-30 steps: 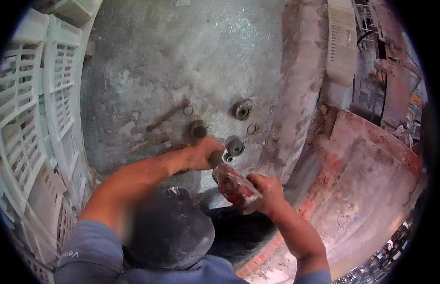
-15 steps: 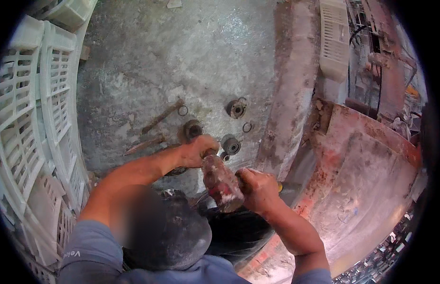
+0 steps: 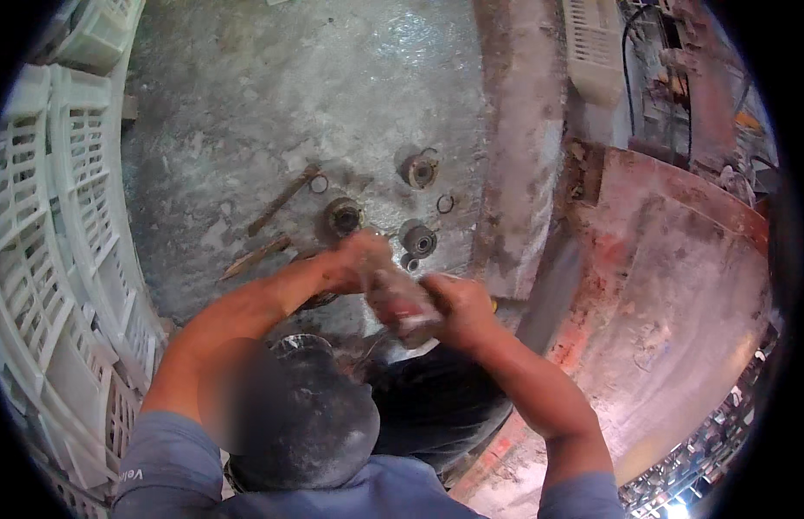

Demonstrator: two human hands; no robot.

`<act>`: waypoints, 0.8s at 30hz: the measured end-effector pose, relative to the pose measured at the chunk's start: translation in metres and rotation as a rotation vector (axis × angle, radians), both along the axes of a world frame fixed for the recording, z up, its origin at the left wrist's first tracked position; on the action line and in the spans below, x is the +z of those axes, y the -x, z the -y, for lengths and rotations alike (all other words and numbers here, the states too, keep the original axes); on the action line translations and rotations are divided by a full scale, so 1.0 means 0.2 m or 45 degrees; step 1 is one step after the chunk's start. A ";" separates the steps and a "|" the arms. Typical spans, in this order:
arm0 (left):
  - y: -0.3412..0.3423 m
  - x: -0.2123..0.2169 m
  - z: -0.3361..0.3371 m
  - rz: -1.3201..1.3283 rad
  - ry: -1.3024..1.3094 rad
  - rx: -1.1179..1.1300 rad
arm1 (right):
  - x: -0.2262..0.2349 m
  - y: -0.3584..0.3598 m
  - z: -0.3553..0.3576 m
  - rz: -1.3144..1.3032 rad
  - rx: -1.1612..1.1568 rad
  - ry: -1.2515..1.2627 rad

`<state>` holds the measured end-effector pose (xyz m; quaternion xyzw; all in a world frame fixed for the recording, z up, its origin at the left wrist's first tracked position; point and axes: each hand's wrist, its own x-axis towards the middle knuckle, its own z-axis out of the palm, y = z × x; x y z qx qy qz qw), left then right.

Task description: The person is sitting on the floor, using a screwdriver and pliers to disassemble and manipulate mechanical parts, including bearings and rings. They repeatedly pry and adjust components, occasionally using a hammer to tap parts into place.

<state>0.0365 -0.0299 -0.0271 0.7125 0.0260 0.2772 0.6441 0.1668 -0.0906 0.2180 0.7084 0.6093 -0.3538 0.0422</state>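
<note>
My left hand [image 3: 364, 259] is wrapped round the upper end of a grimy, red-patched power tool [image 3: 402, 309] that looks like an impact wrench. My right hand [image 3: 462, 307] is closed on its handle side. Motion smears both hands and the tool, and whatever its nose touches is hidden by my left hand. Just beyond that hand, a round metal hub [image 3: 344, 216] lies on the floor. To its right are a pulley-like metal part [image 3: 420, 240], a small ring [image 3: 410, 262], a thin ring [image 3: 445, 204] and another hub [image 3: 422, 172].
A rusty bar [image 3: 283, 201] and a pointed strip [image 3: 255, 258] lie left of the hubs, beside another thin ring [image 3: 319, 183]. White slatted crates [image 3: 82, 164] line the left side. On the right stands a large worn reddish metal chute [image 3: 653, 303], with a pale crate [image 3: 595, 52] farther back.
The whole view has shifted, so the floor parts sit higher in the picture. The tool's lower end has swung up a little. Both hands keep their hold on it.
</note>
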 end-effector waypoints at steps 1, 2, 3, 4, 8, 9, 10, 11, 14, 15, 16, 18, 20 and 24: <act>0.05 -0.04 0.03 -0.059 -0.138 -0.066 | -0.03 -0.05 0.05 -0.128 -0.103 0.011; 0.06 0.01 0.03 -0.143 -0.041 -0.040 | -0.12 -0.15 0.13 -0.065 -0.032 -0.059; 0.07 0.07 0.04 -0.225 0.057 -0.014 | -0.25 -0.29 0.23 0.000 0.039 -0.127; 0.09 0.09 0.02 -0.329 0.048 -0.061 | -0.31 -0.38 0.26 0.055 -0.058 -0.143; 0.11 0.16 -0.04 -0.372 0.107 -0.044 | -0.43 -0.60 0.27 0.489 -0.542 0.119; 0.10 0.16 -0.02 -0.391 0.091 -0.024 | -0.47 -0.64 0.26 0.641 -0.591 0.244; 0.10 0.16 -0.01 -0.409 0.075 -0.003 | -0.55 -0.69 0.28 0.649 -0.592 0.215; 0.09 0.17 0.01 -0.453 0.078 -0.016 | -0.64 -0.75 0.37 0.662 -0.610 0.212; 0.08 0.22 -0.01 -0.543 0.064 -0.014 | -0.71 -0.81 0.47 0.753 -0.365 0.251; 0.10 0.25 -0.03 -0.541 0.054 0.008 | -0.70 -0.80 0.48 0.793 -0.232 0.277; 0.11 0.28 -0.05 -0.536 0.044 0.027 | -0.69 -0.80 0.49 0.706 -0.220 0.100; 0.10 0.29 -0.08 -0.533 -0.055 0.060 | -0.50 -0.54 0.20 0.525 -0.199 -0.273; 0.11 0.30 -0.05 -0.577 -0.115 0.083 | -0.19 -0.21 -0.08 -0.468 -0.873 0.260; 0.12 0.33 -0.10 -0.664 -0.123 0.025 | -0.12 0.09 -0.10 -0.292 -0.288 0.339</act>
